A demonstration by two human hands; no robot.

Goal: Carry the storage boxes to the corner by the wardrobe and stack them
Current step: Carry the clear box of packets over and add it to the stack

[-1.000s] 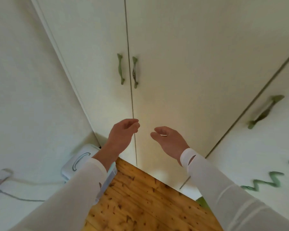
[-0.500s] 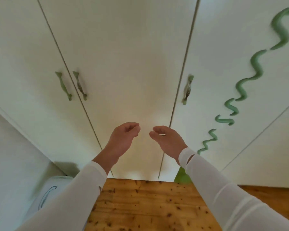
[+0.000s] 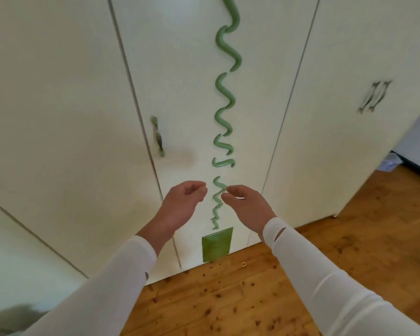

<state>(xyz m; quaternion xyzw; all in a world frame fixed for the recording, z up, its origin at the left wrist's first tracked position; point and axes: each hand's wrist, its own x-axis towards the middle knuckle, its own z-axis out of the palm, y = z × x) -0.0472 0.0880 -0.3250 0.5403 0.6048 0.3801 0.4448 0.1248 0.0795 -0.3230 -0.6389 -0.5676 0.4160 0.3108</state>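
White sleeves [image 3: 121, 275] lead up to your two hands, both raised in front of the wardrobe [image 3: 58, 93]. Your left hand [image 3: 182, 204] and your right hand [image 3: 246, 206] are near each other but apart. The fingers [image 3: 199, 186] are loosely curled and hold nothing.

At the lower left edge, well apart from the fingers, there is a grey shape [image 3: 12, 316]. It is blurred, and I cannot tell if it is the storage box.

Between your hands, on the wardrobe door, a green wavy line [image 3: 224, 103] runs down to a green square [image 3: 216, 244] just above the wooden floor [image 3: 228, 299]. One door handle [image 3: 157, 137] is left of the line, and a pair of handles [image 3: 374, 95] is far to the right. A small ring [image 3: 243, 264] lies on the floor near the square.

Compared with half a second ago, the view has turned to the right. The wavy line now stands in the middle, and the white box with its curved handle, then at the lower left, is not clearly seen anymore. Your hands keep the same pose.
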